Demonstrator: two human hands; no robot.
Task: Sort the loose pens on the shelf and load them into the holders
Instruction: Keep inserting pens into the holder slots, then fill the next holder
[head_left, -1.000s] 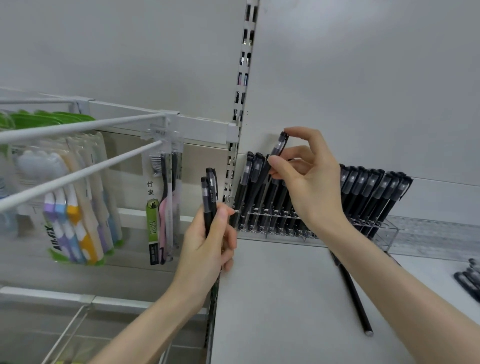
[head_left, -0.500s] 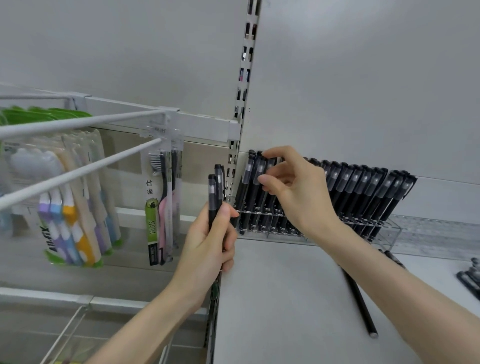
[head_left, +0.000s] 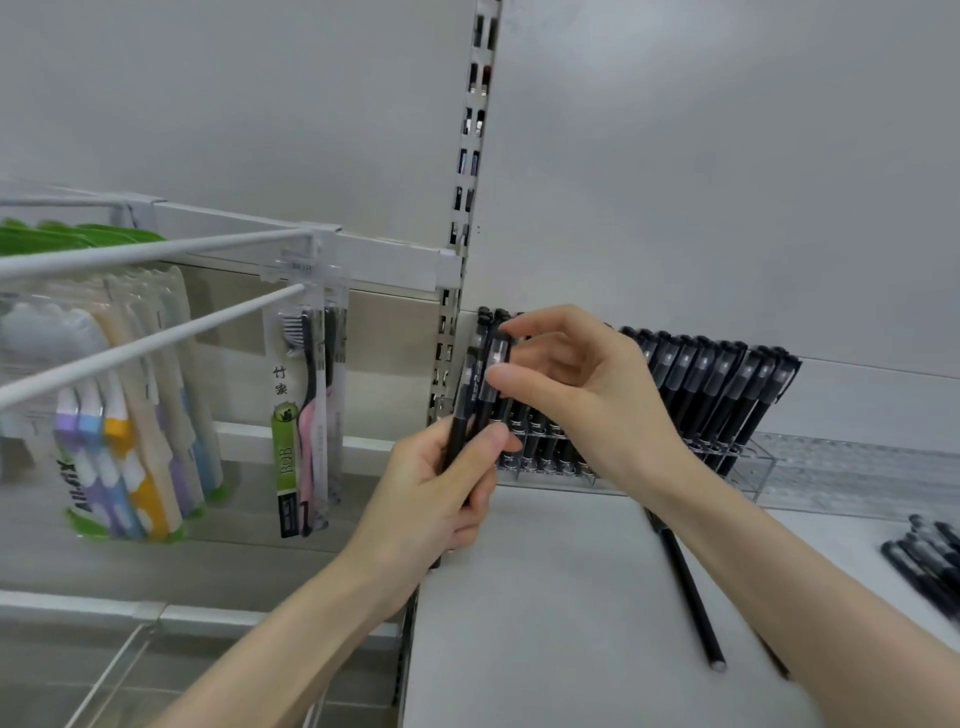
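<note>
**Head view.** Left hand, in front of the clear acrylic pen holder's left end, is keeping its grip around at least two black capped plastic pens. The right hand is pinching one cap. Pulling risks dragging the neighbouring pen loose. One slim black pen is lying in front of the holder, and one uncountable heap of black pens to its right.

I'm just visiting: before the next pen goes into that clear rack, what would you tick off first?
1. Left hand grips the held pens securely: ok.
2. Right hand pinches the front pen by its cap: ok.
3. Free slot in the holder: cannot tell, the right hand hides the middle.
4. Racked pens lean the same way: ok.
5. Shelf cleared of loose pens: not ok, a pile lies at the right, and a long black stick lies by the right forearm.
</note>
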